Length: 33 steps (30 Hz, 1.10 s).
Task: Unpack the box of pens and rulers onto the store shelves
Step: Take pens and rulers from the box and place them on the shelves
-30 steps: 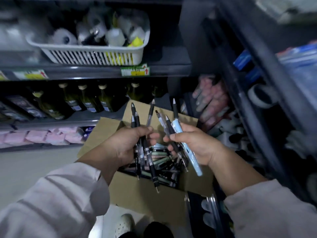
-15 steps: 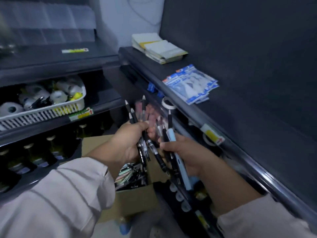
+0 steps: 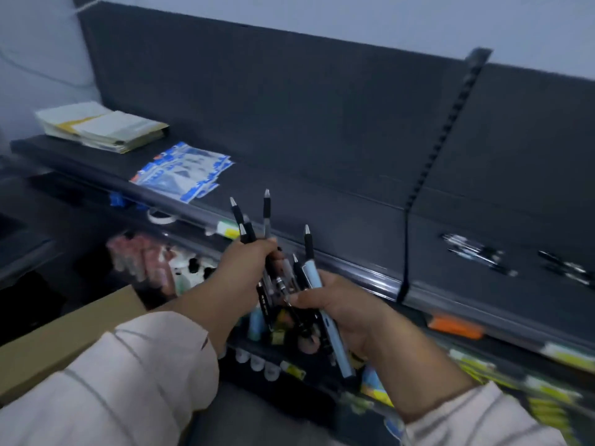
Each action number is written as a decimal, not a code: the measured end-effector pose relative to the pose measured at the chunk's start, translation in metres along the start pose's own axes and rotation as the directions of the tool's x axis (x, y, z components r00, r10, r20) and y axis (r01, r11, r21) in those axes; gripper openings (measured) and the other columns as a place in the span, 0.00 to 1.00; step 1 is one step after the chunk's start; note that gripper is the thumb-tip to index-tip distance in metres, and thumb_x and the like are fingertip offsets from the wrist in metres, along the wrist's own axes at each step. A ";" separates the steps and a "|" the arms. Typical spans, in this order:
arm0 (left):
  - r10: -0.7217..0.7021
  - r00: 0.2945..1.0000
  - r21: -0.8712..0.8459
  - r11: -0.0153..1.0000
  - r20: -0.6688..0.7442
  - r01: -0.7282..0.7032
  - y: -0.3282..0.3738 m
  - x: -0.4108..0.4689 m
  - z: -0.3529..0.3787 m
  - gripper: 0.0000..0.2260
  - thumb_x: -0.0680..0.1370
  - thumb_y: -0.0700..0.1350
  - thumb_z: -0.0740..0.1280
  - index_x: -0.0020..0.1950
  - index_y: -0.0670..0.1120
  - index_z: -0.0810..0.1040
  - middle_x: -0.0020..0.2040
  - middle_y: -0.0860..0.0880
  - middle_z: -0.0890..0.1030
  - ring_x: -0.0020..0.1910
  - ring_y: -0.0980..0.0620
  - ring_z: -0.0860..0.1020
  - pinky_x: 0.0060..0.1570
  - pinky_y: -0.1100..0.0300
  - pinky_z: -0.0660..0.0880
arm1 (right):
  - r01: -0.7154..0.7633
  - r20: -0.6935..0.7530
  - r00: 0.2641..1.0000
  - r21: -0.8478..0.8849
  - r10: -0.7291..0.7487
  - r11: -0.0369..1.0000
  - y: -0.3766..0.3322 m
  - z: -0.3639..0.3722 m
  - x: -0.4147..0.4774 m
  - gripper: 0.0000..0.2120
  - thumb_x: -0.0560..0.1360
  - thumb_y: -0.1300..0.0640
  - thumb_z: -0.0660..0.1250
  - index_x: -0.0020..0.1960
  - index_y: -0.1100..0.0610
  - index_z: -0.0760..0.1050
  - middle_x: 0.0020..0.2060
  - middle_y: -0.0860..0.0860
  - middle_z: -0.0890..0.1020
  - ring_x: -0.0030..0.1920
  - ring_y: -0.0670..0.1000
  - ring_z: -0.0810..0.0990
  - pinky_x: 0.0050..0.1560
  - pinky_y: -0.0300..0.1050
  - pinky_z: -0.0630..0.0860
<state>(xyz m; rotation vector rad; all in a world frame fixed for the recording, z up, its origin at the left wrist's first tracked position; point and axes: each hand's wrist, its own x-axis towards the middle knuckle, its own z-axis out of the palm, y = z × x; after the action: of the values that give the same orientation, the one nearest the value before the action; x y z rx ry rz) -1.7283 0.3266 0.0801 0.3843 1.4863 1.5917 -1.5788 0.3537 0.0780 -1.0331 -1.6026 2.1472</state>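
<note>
Blue-and-white packets (image 3: 182, 175) lie just beside a stack of booklets (image 3: 103, 127).

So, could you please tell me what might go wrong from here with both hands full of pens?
1. The left hand grips a splayed bunch of black pens; one could slip and drop among the small goods on the lower shelf.
2. The long pale blue pen sticks out below the right hand and may snag the dark shelf's front rail on the way up.
</note>
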 end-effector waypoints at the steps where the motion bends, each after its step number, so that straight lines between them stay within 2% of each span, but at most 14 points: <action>1: -0.028 0.999 -0.007 1.000 0.029 0.028 -0.004 -0.008 0.017 0.04 0.78 0.42 0.65 0.47 0.42 0.75 0.37 0.44 0.79 0.33 0.49 0.78 0.32 0.56 0.78 | 0.006 -0.030 1.000 0.018 -0.005 1.000 0.002 -0.015 -0.015 0.11 0.72 0.68 0.68 0.53 0.62 0.75 0.37 0.59 0.82 0.33 0.55 0.81 0.29 0.42 0.75; 3: -0.087 0.993 0.002 0.996 0.080 0.087 -0.013 -0.022 0.049 0.08 0.77 0.45 0.67 0.50 0.40 0.77 0.42 0.42 0.81 0.40 0.44 0.79 0.43 0.50 0.79 | -0.009 -0.101 0.995 0.069 0.016 0.998 0.008 -0.046 -0.047 0.14 0.71 0.68 0.68 0.55 0.63 0.73 0.36 0.60 0.81 0.30 0.55 0.80 0.30 0.44 0.76; 4: -0.110 0.987 0.017 0.994 0.114 0.108 -0.018 -0.029 0.065 0.10 0.77 0.46 0.68 0.50 0.39 0.77 0.42 0.43 0.81 0.39 0.44 0.79 0.42 0.51 0.79 | -0.010 -0.141 0.990 0.096 0.023 0.995 0.011 -0.063 -0.064 0.13 0.71 0.69 0.67 0.55 0.64 0.73 0.34 0.60 0.80 0.28 0.55 0.79 0.29 0.44 0.75; 7: -0.169 0.961 0.067 0.985 0.220 0.157 -0.038 -0.060 0.117 0.08 0.78 0.43 0.66 0.52 0.39 0.76 0.33 0.45 0.76 0.31 0.50 0.75 0.26 0.61 0.73 | 0.040 -0.267 0.964 0.144 0.000 0.989 0.020 -0.114 -0.119 0.06 0.73 0.69 0.66 0.47 0.61 0.77 0.31 0.58 0.80 0.26 0.53 0.77 0.25 0.40 0.73; 10: -0.258 0.906 0.139 0.965 0.335 0.223 -0.062 -0.099 0.172 0.04 0.78 0.41 0.66 0.48 0.40 0.76 0.33 0.46 0.75 0.29 0.53 0.76 0.22 0.66 0.72 | 0.095 -0.366 0.930 0.218 -0.009 0.971 0.027 -0.161 -0.172 0.05 0.74 0.68 0.66 0.47 0.60 0.77 0.32 0.58 0.80 0.26 0.52 0.78 0.26 0.39 0.74; 13: -0.288 0.868 0.192 0.955 0.404 0.227 -0.085 -0.134 0.226 0.06 0.78 0.41 0.67 0.43 0.40 0.75 0.33 0.45 0.78 0.27 0.54 0.78 0.23 0.66 0.72 | 0.129 -0.442 0.897 0.252 -0.005 0.959 0.035 -0.201 -0.216 0.04 0.74 0.67 0.65 0.45 0.59 0.76 0.30 0.56 0.80 0.25 0.52 0.77 0.26 0.40 0.73; 17: -0.306 0.832 0.262 0.944 0.463 0.201 -0.110 -0.172 0.288 0.06 0.78 0.41 0.67 0.47 0.37 0.77 0.36 0.44 0.81 0.28 0.53 0.79 0.26 0.63 0.74 | 0.215 -0.483 0.875 0.356 -0.018 0.909 0.046 -0.248 -0.264 0.04 0.75 0.68 0.64 0.45 0.60 0.74 0.30 0.57 0.81 0.27 0.52 0.80 0.25 0.40 0.74; 22: -0.340 0.787 0.311 0.930 0.515 0.198 -0.132 -0.204 0.347 0.06 0.78 0.38 0.65 0.52 0.36 0.77 0.42 0.41 0.80 0.34 0.50 0.79 0.26 0.63 0.75 | 0.294 -0.546 0.837 0.378 -0.045 0.878 0.056 -0.297 -0.305 0.05 0.74 0.68 0.66 0.48 0.61 0.76 0.33 0.58 0.82 0.30 0.54 0.82 0.27 0.42 0.76; 28: -0.343 0.752 0.354 0.922 0.564 0.155 -0.144 -0.216 0.393 0.04 0.78 0.37 0.65 0.49 0.38 0.78 0.36 0.42 0.79 0.34 0.48 0.78 0.28 0.61 0.76 | 0.361 -0.598 0.799 0.391 -0.064 0.847 0.059 -0.334 -0.318 0.12 0.74 0.67 0.66 0.57 0.63 0.75 0.40 0.61 0.83 0.35 0.58 0.83 0.34 0.50 0.80; 33: -0.360 0.709 0.380 0.914 0.606 0.138 -0.149 -0.205 0.420 0.03 0.77 0.37 0.66 0.48 0.39 0.79 0.36 0.43 0.80 0.33 0.48 0.78 0.30 0.60 0.78 | 0.394 -0.656 0.753 0.381 -0.056 0.836 0.059 -0.361 -0.312 0.09 0.74 0.68 0.67 0.54 0.61 0.75 0.37 0.60 0.84 0.34 0.58 0.83 0.34 0.50 0.80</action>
<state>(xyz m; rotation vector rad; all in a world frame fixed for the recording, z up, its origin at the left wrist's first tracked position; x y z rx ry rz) -1.2474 0.4182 0.1103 0.8019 1.1400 0.8431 -1.1018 0.4087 0.0934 -1.1203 -0.7475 1.6425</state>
